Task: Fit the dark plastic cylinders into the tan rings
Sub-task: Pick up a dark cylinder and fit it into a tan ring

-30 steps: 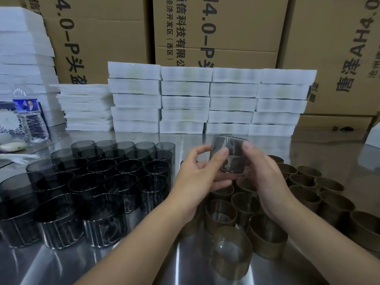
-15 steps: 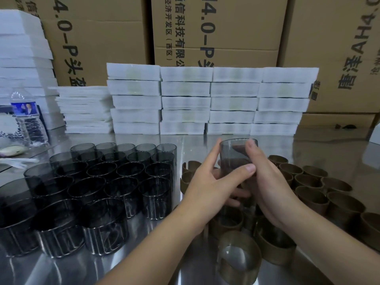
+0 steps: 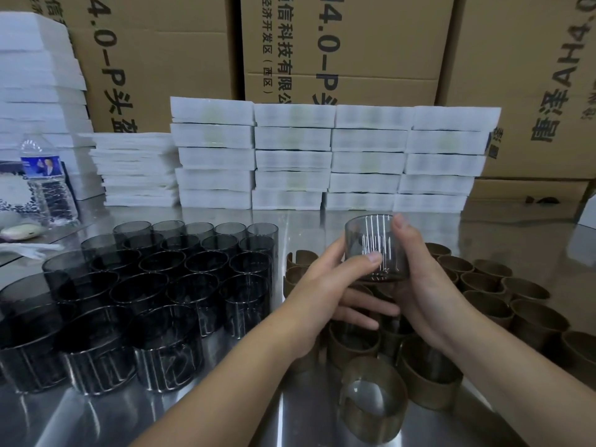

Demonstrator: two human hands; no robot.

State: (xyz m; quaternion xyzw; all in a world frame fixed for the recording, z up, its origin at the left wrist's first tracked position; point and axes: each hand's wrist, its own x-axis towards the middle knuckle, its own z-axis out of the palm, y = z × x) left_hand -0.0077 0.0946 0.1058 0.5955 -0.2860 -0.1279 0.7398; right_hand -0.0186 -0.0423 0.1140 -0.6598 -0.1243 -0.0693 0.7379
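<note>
While the left hand [image 3: 325, 285] and right hand [image 3: 422, 285] clasp one dark cylinder [image 3: 375, 250] upright at centre-right, above the tan rings [image 3: 429, 391], fitting looks pending: next, align squarely and press down.

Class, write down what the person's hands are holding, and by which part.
Left hand and right hand together grip one dark plastic cylinder by its side wall.

"4.0-P" on left carton [image 3: 154, 43], "科技有限" and "(西区)" on middle carton [image 3: 371, 43], "AH4" on right carton [image 3: 516, 91].
</note>
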